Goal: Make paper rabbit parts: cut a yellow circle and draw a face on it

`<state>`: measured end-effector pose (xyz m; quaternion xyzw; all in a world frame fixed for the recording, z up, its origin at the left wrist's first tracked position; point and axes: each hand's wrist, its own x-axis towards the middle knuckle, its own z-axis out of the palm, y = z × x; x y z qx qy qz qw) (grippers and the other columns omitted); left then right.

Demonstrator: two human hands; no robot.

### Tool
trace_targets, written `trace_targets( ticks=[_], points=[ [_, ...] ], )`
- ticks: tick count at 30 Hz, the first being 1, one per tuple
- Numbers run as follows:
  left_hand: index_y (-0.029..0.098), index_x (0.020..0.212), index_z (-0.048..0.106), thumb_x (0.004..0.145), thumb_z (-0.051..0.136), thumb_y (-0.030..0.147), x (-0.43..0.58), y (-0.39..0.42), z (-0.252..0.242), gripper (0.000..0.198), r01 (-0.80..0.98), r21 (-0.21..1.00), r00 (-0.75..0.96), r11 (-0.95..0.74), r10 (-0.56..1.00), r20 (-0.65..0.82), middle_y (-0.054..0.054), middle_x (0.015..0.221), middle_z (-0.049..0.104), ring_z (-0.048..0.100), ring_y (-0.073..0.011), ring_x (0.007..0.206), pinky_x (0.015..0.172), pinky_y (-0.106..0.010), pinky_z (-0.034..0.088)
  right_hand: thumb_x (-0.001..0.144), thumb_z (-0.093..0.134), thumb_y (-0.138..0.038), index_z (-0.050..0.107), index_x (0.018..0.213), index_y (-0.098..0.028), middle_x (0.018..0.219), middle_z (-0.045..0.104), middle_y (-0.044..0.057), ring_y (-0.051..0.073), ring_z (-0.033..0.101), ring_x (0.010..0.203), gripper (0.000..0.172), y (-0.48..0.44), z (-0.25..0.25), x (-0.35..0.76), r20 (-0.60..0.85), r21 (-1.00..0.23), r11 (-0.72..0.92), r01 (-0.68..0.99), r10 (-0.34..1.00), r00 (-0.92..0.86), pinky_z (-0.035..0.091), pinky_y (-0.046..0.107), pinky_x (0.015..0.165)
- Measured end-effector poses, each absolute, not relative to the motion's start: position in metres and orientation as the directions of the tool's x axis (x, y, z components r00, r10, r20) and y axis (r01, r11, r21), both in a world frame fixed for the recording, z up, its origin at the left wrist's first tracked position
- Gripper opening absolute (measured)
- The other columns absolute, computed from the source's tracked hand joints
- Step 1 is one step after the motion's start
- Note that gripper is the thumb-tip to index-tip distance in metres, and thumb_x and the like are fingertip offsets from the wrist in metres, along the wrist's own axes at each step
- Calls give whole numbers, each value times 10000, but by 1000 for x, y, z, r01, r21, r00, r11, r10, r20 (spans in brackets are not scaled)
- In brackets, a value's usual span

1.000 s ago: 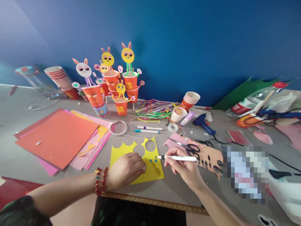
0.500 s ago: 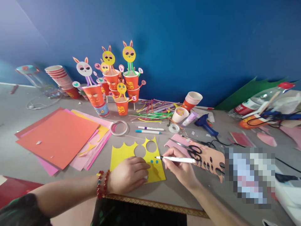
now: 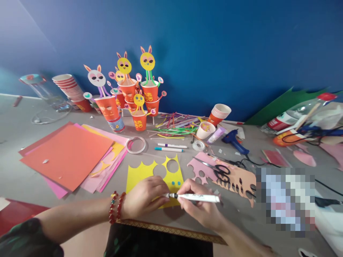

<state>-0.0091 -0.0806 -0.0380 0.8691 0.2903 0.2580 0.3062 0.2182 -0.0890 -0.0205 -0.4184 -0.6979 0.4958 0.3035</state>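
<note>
A yellow paper sheet (image 3: 139, 174) with round holes cut out and two blue dots lies on the grey table near its front edge. My left hand (image 3: 144, 197), with a bead bracelet at the wrist, rests curled on the sheet's lower part and seems to pinch a small white thing between the fingers. My right hand (image 3: 199, 205) is closed round a white marker (image 3: 197, 196), held level, its dark tip pointing left and meeting my left fingertips above the sheet.
Black scissors (image 3: 218, 169) lie on a pink cut-out sheet (image 3: 235, 178) to the right. A stack of orange and pink paper (image 3: 68, 155) lies left. Behind are bunny cup figures (image 3: 128, 96), two markers (image 3: 170, 147), tape rolls (image 3: 135, 145), a blue glue gun (image 3: 234, 140) and cables.
My right hand has drawn the marker down and left from the blue dots to my left fingertips. My left hand stayed on the yellow sheet.
</note>
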Motion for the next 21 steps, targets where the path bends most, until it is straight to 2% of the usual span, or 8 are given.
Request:
trace_targets(
  ticks=[3,6,9,13,15,18,19,21],
  points=[
    [175,892,593,1064,272,415,-8,-84,-32,436,361,641,717,-678,641,275,-73,803,657,583,-188,741,684,-295,425,933,552,-383,595,831,-215,691,625,-2,140,545,598,202,-89,-15,214,-15,-952,151,266,846,-533,400,246,552],
    [178,866,564,1069,235,421,-6,-87,-26,456,395,616,731,-682,639,239,-59,769,644,580,-172,690,632,-280,397,986,430,-515,550,700,-211,619,544,-11,139,491,571,435,-91,-15,208,11,-943,178,282,862,-506,378,264,552],
    [183,867,543,1071,216,421,-3,-91,-18,453,452,607,709,-654,676,200,-41,742,634,568,-158,629,590,-272,372,981,401,-592,421,545,-222,511,427,-24,139,430,512,572,-98,-26,200,43,-961,125,247,949,-313,364,276,510],
    [188,851,530,1067,234,410,4,-94,-4,429,485,584,702,-651,688,184,-28,726,630,561,-153,601,570,-269,354,913,514,-643,559,675,-220,560,493,-20,145,442,484,487,-108,-41,192,26,-998,30,60,997,-68,375,269,441],
    [189,836,531,1064,265,383,7,-91,3,400,501,578,695,-644,698,174,-21,712,626,557,-148,587,553,-261,349,940,472,-634,563,696,-221,567,485,-24,137,427,474,489,-102,-39,192,48,-997,54,57,993,-103,355,258,422],
    [189,870,555,1057,312,338,1,-69,7,340,549,546,625,-632,745,234,-24,754,647,587,-150,632,577,-244,386,1004,365,-579,489,586,-218,509,416,-37,124,393,464,566,-73,-27,198,110,-979,157,129,943,-315,334,248,442],
    [188,913,568,1054,327,331,-4,-57,6,314,578,518,578,-631,764,286,-37,808,665,611,-162,693,620,-247,412,1004,362,-581,510,595,-211,533,461,-27,126,426,492,570,-59,-23,200,139,-966,215,147,903,-406,361,248,479],
    [187,891,574,1052,341,332,-18,-30,3,318,709,428,430,-560,825,367,-33,790,647,611,-169,718,655,-255,430,897,619,-548,629,781,-202,677,600,-6,146,524,600,365,-29,-17,202,167,-932,304,195,842,-514,420,252,565]
  ],
)
